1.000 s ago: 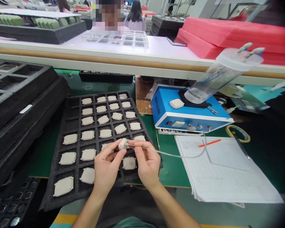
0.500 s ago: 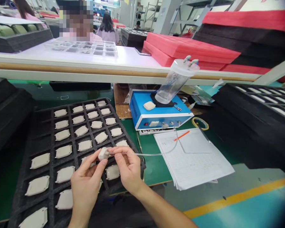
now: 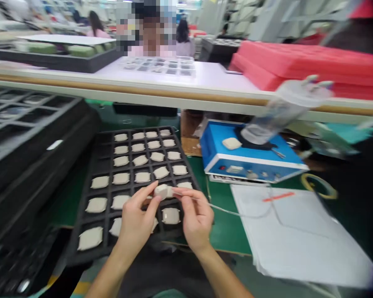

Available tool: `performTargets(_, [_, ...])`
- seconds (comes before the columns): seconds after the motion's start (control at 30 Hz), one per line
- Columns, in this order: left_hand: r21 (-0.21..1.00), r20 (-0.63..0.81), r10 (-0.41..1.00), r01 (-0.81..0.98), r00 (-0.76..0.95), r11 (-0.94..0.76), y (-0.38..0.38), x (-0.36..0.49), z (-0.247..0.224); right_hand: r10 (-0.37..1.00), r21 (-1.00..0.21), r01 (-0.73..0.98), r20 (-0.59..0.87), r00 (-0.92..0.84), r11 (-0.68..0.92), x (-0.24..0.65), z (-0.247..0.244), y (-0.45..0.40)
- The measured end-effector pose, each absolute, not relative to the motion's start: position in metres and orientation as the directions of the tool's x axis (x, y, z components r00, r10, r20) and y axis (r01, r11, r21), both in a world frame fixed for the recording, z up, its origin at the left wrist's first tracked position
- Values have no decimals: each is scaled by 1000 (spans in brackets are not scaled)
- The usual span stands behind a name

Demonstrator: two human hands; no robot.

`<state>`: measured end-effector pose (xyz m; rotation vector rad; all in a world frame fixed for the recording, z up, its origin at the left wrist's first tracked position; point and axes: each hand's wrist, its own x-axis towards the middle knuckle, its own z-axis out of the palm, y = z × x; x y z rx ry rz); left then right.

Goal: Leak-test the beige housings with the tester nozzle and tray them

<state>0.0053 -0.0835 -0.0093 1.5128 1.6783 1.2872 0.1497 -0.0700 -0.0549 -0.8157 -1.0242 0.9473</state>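
My left hand [image 3: 138,215] pinches a small off-white plastic part [image 3: 161,191] between thumb and fingers, above the black foam tray [image 3: 108,192]. Facing it, my right hand [image 3: 198,219] has its fingers closed on the end of a thin clear tube [image 3: 225,211]. The tube's tip meets or nearly meets the part; blur hides the exact contact. From my right hand the tube curves toward the front of a blue bench unit [image 3: 255,159]. Several flat off-white pieces [image 3: 170,215] lie in the tray's compartments, some behind my hands.
A clear cylinder [image 3: 276,111] and one off-white piece [image 3: 231,143] rest on the blue unit. Paper sheets [image 3: 286,240] with an orange stick [image 3: 279,196] and a tape roll [image 3: 318,186] lie right. Black trays [image 3: 71,136] stack left. A shelf [image 3: 161,93] crosses behind; a person sits beyond.
The view has swung left, so the tray, blue unit and paper sit further right in the picture. Both hands keep their hold on the part and tube.
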Motion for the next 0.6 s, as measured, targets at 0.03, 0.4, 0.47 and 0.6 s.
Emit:
performTargets(0.03, [804,258,945,586,-200,-96,-81,-6,-1,924,-899,-250,304,234,359,150,-57,-72])
performTargets(0.4, [127,61,987,982,-147,138,-2,-147,24,955,-918,-283,234,184,279,152,-60,-77])
performTargets(0.47, [105,91,983,983,-161,151,-9,-142,17,959,-928,-263,223,176,264,153,-61,-77])
performTargets(0.6, [44,104,984,989,-142,139,-59,-108,36,970,-947,-237,181,161,216,154,-63,-79])
